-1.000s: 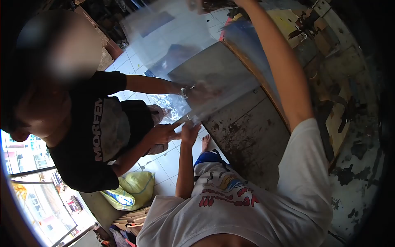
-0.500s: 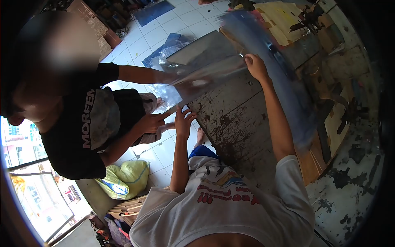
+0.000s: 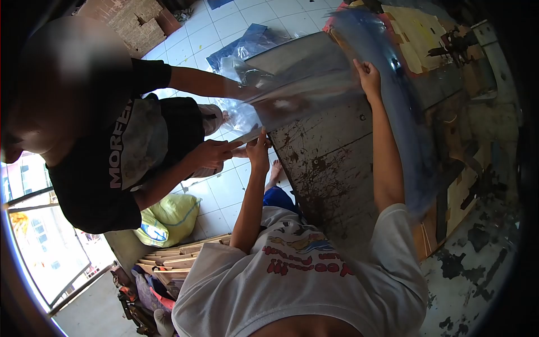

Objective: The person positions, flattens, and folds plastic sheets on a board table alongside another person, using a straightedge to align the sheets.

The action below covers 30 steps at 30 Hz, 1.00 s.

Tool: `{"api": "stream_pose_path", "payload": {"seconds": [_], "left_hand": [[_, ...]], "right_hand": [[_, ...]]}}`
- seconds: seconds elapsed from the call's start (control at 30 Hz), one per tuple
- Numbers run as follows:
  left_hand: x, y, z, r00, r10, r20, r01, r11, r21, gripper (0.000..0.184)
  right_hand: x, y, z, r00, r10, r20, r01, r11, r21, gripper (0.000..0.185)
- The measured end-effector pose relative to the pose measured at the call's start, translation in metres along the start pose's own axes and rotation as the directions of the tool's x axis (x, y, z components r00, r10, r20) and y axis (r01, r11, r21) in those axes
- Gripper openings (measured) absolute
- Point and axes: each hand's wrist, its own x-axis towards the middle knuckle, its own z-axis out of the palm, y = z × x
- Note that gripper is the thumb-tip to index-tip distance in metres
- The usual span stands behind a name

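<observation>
A clear plastic sheet (image 3: 306, 95) stretches over the worn dark tabletop (image 3: 331, 149), between a co-worker and me. My right hand (image 3: 369, 80) pinches its far right edge between thumb and fingers. At its near left edge, my left hand (image 3: 259, 151) has its fingers closed on the border, one finger pointing up. Right beside it, the co-worker's hand (image 3: 216, 153) grips the same edge. The co-worker's other hand is under or behind the plastic, seen only dimly. A stack of bluish plastic sheets (image 3: 401, 112), blurred, lies to the right of my right hand.
A person in a black shirt (image 3: 137, 146) stands at the left. Crumpled clear plastic (image 3: 244, 115) lies beyond the table edge. A yellow-green sack (image 3: 171, 219) and stacked boards (image 3: 185, 255) are on the floor side. Yellowish sheets (image 3: 418, 36) and a dark metal tool (image 3: 455, 48) occupy the far right.
My left hand has gone from spread fingers to closed on the sheet's near edge. My right hand has shifted slightly outward with the far edge. The view has tilted a little.
</observation>
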Motion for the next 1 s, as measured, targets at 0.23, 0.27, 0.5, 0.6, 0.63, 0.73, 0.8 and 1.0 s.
{"api": "stream_pose_path", "payload": {"seconds": [0.23, 0.27, 0.5, 0.6, 0.63, 0.73, 0.8, 1.0], "left_hand": [[0.014, -0.011, -0.003, 0.999, 0.024, -0.046, -0.017, 0.991, 0.136, 0.025], [0.014, -0.011, -0.002, 0.998, 0.015, -0.053, -0.008, 0.990, 0.138, 0.025], [0.016, -0.013, 0.002, 0.997, 0.064, -0.050, -0.060, 0.996, 0.068, 0.023], [0.017, -0.014, 0.002, 0.998, 0.039, -0.058, -0.037, 0.998, 0.042, 0.021], [0.018, -0.013, 0.004, 0.997, 0.048, -0.053, -0.045, 0.998, 0.047, 0.021], [0.014, -0.012, 0.003, 0.997, 0.045, -0.064, -0.040, 0.997, 0.066, 0.021], [0.013, -0.010, 0.007, 0.995, 0.033, -0.090, -0.027, 0.997, 0.071, 0.022], [0.015, -0.013, 0.004, 0.997, 0.020, -0.069, -0.019, 1.000, 0.017, 0.021]], "right_hand": [[0.014, 0.003, 0.027, 0.965, -0.191, -0.182, 0.156, 0.969, -0.190, 0.050], [0.015, 0.001, 0.030, 0.968, -0.173, -0.179, 0.134, 0.968, -0.210, 0.049], [0.020, -0.017, 0.054, 0.962, -0.196, -0.188, 0.110, 0.915, -0.389, 0.046], [0.025, -0.010, 0.058, 0.964, -0.185, -0.190, 0.110, 0.930, -0.351, 0.043], [0.032, -0.003, 0.058, 0.966, -0.179, -0.187, 0.121, 0.950, -0.288, 0.042], [0.024, 0.001, 0.012, 0.982, -0.021, 0.188, -0.004, 0.991, 0.131, 0.041], [0.007, 0.007, -0.024, 0.896, -0.023, 0.443, -0.081, 0.973, 0.214, 0.041], [-0.013, 0.016, -0.037, 0.888, -0.085, 0.453, 0.114, 0.993, -0.037, 0.046]]}}
